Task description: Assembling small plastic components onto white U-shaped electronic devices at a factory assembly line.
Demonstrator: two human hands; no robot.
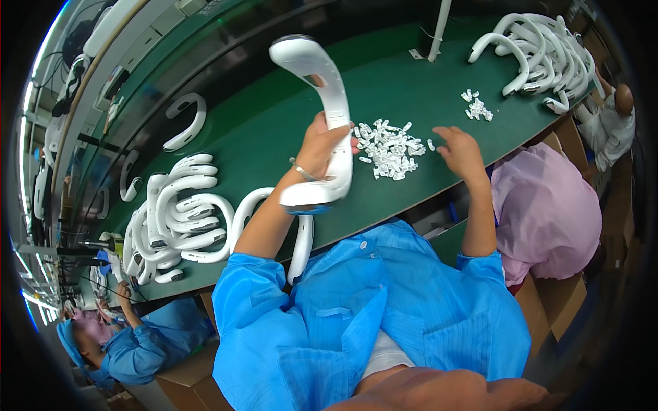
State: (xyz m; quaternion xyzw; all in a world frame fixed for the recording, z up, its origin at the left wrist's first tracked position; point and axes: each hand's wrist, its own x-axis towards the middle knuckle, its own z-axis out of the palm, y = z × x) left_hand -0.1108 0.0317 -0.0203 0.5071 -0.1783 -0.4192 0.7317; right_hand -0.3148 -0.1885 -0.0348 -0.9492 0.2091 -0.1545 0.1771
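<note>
My left hand point(321, 147) is closed around the middle of a white C-shaped plastic neckband shell point(336, 103), held upright above the green bench. The shell has an oblong opening near its upper end. To the right of it lies a loose pile of small white plastic clips point(391, 149). My right hand point(460, 152) is over the bench at the right side of this pile, its fingers apart and nothing visible in them. One single small clip point(431, 144) lies just left of its fingertips.
White curved shells are heaped on the green bench point(274, 123) at left point(181, 212) and far right point(541, 55). A smaller clip pile point(478, 108) lies beyond my right hand. A white post point(439, 31) stands at the back. People sit at both sides, one under pink cloth point(545, 205).
</note>
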